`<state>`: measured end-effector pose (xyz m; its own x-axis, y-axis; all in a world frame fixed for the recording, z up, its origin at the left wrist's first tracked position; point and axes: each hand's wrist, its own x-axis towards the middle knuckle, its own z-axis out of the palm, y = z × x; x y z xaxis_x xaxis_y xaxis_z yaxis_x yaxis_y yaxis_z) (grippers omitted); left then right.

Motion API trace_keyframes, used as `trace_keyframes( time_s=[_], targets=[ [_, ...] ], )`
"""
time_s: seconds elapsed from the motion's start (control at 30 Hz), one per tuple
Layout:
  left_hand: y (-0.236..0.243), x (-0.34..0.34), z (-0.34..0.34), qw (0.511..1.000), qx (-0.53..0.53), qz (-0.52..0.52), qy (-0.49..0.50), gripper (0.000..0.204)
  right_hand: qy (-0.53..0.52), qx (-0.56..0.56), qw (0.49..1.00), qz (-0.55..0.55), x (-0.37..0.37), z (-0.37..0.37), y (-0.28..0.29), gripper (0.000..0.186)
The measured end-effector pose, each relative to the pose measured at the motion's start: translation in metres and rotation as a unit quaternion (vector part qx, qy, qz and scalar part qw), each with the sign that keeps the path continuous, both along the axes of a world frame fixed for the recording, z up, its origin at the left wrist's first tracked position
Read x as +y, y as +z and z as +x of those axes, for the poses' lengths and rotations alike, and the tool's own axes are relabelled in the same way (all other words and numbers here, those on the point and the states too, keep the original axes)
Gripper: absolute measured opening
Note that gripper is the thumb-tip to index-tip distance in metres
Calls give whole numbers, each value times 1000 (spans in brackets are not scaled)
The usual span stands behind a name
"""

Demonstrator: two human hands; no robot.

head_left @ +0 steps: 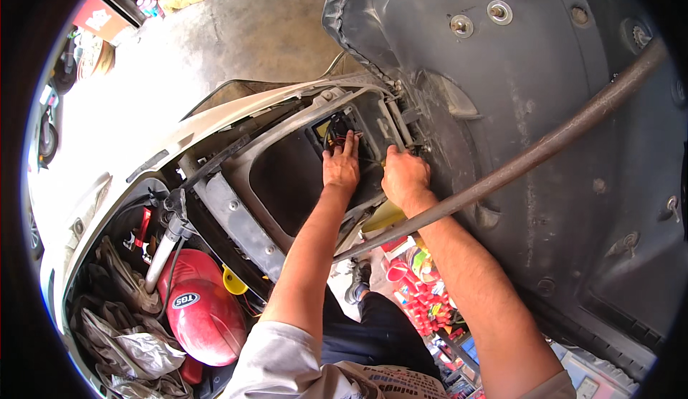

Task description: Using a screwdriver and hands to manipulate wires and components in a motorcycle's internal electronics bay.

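My left hand (341,167) reaches into the dark storage compartment (276,191) under a scooter's raised seat. Its fingers are stretched out over a battery (323,128) with dark and coloured wires (337,135), touching the bundle. To its right, at the compartment's hinge-side rim, my right hand (406,174) is closed in a fist around what looks like a screwdriver (383,163). A yellowish bit and a thin shaft show, pointing toward the battery; most of the tool is hidden by the fist.
The raised black seat (530,169) fills the right side, crossed by a brown metal bar (516,152) over my right forearm. At the lower left, an open cavity holds a red rounded case (204,313), crumpled cloths (129,342) and a grey metal tube (163,252). Red items (430,306) stand below.
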<state>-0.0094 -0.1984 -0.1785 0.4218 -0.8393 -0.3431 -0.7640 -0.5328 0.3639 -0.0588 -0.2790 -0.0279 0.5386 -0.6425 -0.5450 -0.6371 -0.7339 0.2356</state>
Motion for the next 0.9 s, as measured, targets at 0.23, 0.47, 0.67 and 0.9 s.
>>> trace_keyframes(
  time_s=[0.23,0.47,0.67,0.9],
  targets=[
    [-18,4,2,993,29,-92,69,52,3,9,1000,-10,1,11,5,30],
    [-24,-16,16,979,66,-129,143,37,-6,24,1000,-1,1,14,6,33],
    [-32,-25,16,979,27,-135,150,13,-3,29,1000,-1,2,14,6,33],
    [-41,-28,16,972,42,-150,175,14,-13,12,1000,-3,1,9,2,34]
  ],
)
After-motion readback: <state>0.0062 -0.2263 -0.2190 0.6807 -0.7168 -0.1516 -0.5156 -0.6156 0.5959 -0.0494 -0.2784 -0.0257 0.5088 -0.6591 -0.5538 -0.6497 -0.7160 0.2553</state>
